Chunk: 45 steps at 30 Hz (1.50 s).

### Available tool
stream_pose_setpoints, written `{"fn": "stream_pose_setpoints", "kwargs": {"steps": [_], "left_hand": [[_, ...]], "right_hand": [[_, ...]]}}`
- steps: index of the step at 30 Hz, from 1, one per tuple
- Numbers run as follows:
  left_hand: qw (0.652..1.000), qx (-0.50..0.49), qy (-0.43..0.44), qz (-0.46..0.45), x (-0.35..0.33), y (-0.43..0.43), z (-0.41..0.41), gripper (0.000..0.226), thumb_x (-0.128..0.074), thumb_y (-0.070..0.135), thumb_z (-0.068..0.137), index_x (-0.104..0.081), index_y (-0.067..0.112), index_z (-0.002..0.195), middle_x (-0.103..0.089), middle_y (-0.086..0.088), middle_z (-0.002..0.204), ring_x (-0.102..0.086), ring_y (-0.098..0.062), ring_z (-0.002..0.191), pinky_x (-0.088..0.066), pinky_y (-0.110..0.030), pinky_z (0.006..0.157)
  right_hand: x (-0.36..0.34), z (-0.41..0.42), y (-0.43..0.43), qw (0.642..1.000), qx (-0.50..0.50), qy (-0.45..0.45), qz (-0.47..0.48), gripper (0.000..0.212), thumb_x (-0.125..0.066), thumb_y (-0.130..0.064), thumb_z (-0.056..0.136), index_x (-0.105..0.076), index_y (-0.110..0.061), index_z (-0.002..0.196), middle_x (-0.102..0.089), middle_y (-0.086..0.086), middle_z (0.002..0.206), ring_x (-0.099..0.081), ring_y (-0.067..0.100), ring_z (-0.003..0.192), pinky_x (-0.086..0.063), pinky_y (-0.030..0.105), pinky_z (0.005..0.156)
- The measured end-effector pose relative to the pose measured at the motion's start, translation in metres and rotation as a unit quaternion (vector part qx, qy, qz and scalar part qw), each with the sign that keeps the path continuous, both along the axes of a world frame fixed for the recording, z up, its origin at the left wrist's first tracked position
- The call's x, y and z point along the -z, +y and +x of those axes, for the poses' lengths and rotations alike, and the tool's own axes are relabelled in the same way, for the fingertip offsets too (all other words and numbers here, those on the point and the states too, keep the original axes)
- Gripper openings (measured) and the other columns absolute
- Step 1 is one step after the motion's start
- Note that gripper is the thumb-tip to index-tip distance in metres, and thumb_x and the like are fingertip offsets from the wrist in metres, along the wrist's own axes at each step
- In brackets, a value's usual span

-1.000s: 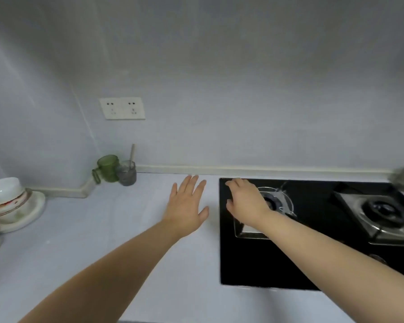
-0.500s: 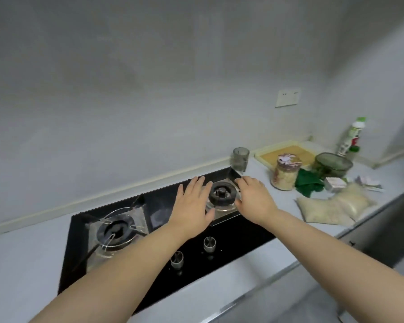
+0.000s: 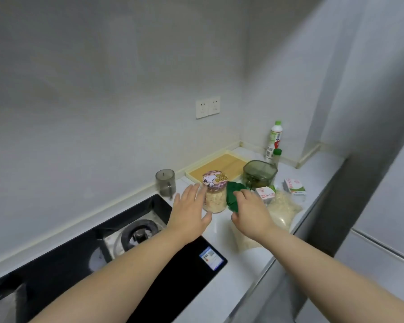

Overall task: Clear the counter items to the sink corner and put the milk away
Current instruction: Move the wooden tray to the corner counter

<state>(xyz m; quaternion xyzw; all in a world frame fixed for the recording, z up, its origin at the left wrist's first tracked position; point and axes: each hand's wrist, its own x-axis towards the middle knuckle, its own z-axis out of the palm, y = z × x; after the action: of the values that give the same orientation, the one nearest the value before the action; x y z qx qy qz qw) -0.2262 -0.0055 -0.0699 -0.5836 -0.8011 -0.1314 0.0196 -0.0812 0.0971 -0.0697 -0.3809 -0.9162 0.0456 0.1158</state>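
A glass jar with a cartoon lid stands on the white counter just right of the stove. My left hand hovers open right beside the jar's left side, fingers spread. My right hand is open over a green cloth, holding nothing. Behind them sit two small white cartons, clear bags of grain, a green lidded container and a tall white bottle with a green cap.
The black gas stove fills the lower left. A smoky grey mug stands by the wall. A yellow tray lies in the corner. The counter edge drops off on the right beside a grey wall.
The view has swung right from the stove to the cluttered end of the counter. Both hands moved off the burner and now sit beside the jar and over the green cloth.
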Motion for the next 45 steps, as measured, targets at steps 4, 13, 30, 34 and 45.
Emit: {"fn": "stream_pose_setpoints", "kwargs": {"steps": [4, 13, 30, 34, 45], "left_hand": [[0.998, -0.008, -0.056, 0.002, 0.016, 0.082, -0.010, 0.066, -0.042, 0.039, 0.094, -0.014, 0.018, 0.149, -0.008, -0.003, 0.158, -0.006, -0.019, 0.145, -0.012, -0.044, 0.117], [0.999, -0.003, -0.039, -0.024, 0.021, 0.211, -0.025, 0.059, -0.038, 0.036, 0.095, -0.019, 0.017, 0.148, -0.019, -0.003, 0.155, -0.012, -0.020, 0.143, -0.013, -0.039, 0.117], [0.970, -0.175, -0.114, -0.125, 0.047, 0.339, -0.094, 0.052, -0.034, 0.039, 0.099, -0.031, 0.014, 0.144, -0.034, -0.008, 0.148, -0.029, -0.025, 0.136, -0.029, -0.037, 0.111], [0.914, -0.272, -0.256, -0.156, 0.057, 0.357, -0.121, 0.055, -0.039, 0.036, 0.098, -0.028, 0.006, 0.144, -0.032, -0.015, 0.147, -0.035, -0.031, 0.133, -0.035, -0.036, 0.103], [0.743, -0.360, -0.508, -0.243, 0.096, 0.371, -0.169, 0.053, -0.037, 0.030, 0.100, -0.026, 0.004, 0.145, -0.044, -0.022, 0.138, -0.050, -0.034, 0.120, -0.040, -0.043, 0.104]], "right_hand": [[-0.002, -0.002, 0.068, 1.000, 0.015, -0.006, -0.010, 0.055, -0.049, -0.023, 0.086, -0.036, -0.010, 0.138, -0.043, 0.008, 0.135, -0.039, 0.025, 0.125, -0.031, 0.033, 0.104], [-0.001, -0.008, 0.201, 0.999, 0.021, -0.006, -0.041, 0.053, -0.049, -0.021, 0.087, -0.038, -0.010, 0.137, -0.045, 0.007, 0.133, -0.041, 0.025, 0.121, -0.033, 0.032, 0.104], [0.046, -0.124, 0.387, 0.977, -0.140, -0.064, -0.147, 0.052, -0.048, -0.021, 0.089, -0.035, -0.007, 0.138, -0.041, 0.011, 0.137, -0.038, 0.026, 0.123, -0.037, 0.036, 0.103], [0.063, -0.149, 0.417, 0.970, -0.109, -0.079, -0.204, 0.057, -0.048, -0.024, 0.090, -0.030, -0.008, 0.141, -0.038, 0.011, 0.139, -0.037, 0.027, 0.126, -0.037, 0.038, 0.103], [0.096, -0.176, 0.521, 0.942, 0.081, -0.158, -0.283, 0.055, -0.032, -0.036, 0.098, -0.021, -0.007, 0.143, -0.026, 0.014, 0.146, -0.029, 0.033, 0.132, -0.025, 0.044, 0.111]]}}
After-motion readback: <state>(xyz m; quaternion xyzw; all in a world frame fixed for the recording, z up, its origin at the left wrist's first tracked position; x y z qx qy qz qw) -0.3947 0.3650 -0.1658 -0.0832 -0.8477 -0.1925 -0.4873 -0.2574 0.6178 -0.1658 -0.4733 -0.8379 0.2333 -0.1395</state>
